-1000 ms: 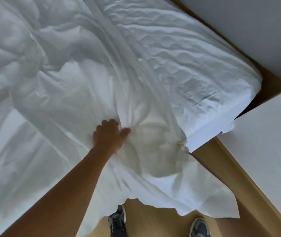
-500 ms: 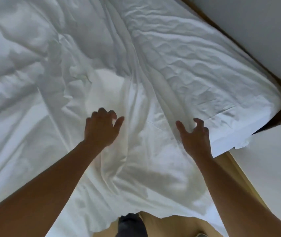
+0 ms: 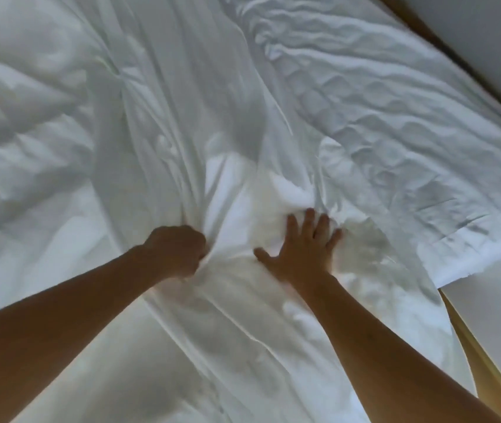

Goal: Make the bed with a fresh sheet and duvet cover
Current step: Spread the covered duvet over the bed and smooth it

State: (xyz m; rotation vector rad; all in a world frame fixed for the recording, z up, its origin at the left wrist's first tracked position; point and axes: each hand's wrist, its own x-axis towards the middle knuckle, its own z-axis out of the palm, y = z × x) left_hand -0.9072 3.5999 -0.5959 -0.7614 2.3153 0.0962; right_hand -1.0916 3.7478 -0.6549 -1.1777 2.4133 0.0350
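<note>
Two hands work close in front of us on the bed. Our left hand (image 3: 179, 250) is clenched into a fist around a gathered bunch of the white sheet (image 3: 243, 331), and the creases fanning away from that fist suggest we are holding the cloth taut or readying to drag it. Just beside it, our right hand (image 3: 304, 251) lies flat with fingers spread, pressing the same cloth down, probably to pin it while the other hand pulls. The sheet lies loose and rumpled over the near part of the bed, not yet tucked anywhere we can see. Beyond it to the right, the quilted mattress (image 3: 410, 132) is bare out to its corner, so we judge the covering to be at an early stage. Farther off to the left, a puffy duvet (image 3: 14, 117) is heaped out of the way. A strip of wooden floor (image 3: 468, 340) shows at the right.
</note>
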